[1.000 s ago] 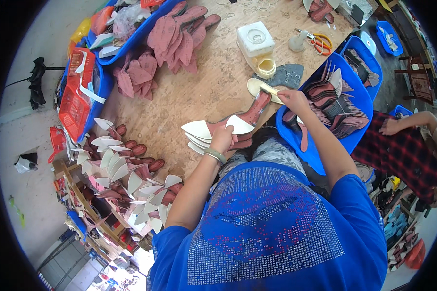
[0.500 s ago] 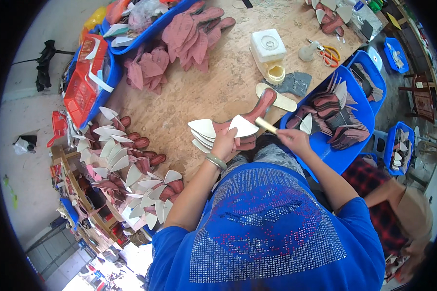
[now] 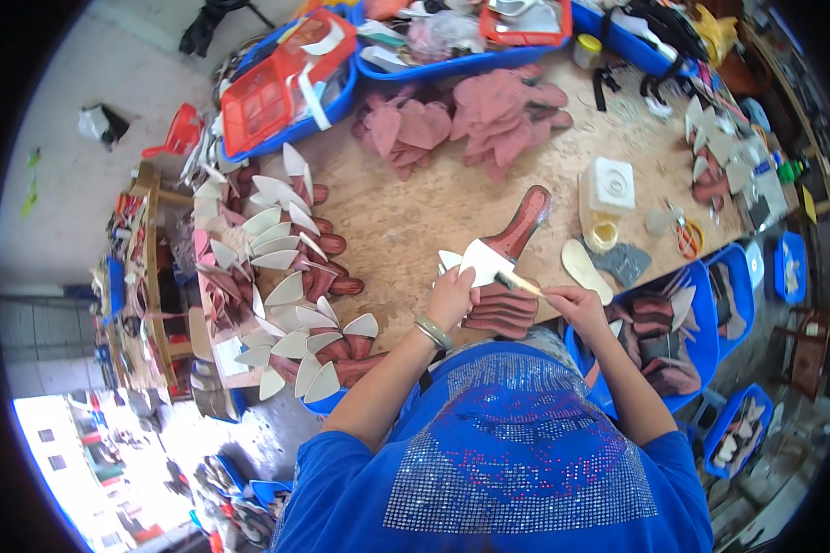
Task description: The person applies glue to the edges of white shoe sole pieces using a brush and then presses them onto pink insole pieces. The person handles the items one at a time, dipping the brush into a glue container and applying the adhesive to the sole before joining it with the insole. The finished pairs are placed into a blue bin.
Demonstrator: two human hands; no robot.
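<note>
My left hand [image 3: 452,297] grips an insole by its white pointed toe piece [image 3: 481,262]. The reddish-brown heel part [image 3: 524,221] points away over the wooden table. Between the fingers of my right hand [image 3: 577,311] is a small brush [image 3: 526,284] with a pale handle; its dark tip lies at the right edge of the white toe piece. A stack of more reddish insoles [image 3: 503,311] sits just under and nearer than the held one, partly hidden. Right of it lie a pale sole-shaped piece [image 3: 583,271] and a grey sheet [image 3: 629,262].
A white plastic container [image 3: 610,184] with a yellowish glue cup [image 3: 602,236] and scissors [image 3: 688,240] stand at right. White-toed insoles [image 3: 290,263] crowd the left; pink pieces [image 3: 503,120] pile at the back. Blue tubs [image 3: 703,341] flank the table's right; a red basket [image 3: 258,109] is back left.
My view has turned, shifting the table toward the right and down. The brush tip has come from beside the insole's right edge onto the white toe piece. Both hands keep their holds.
</note>
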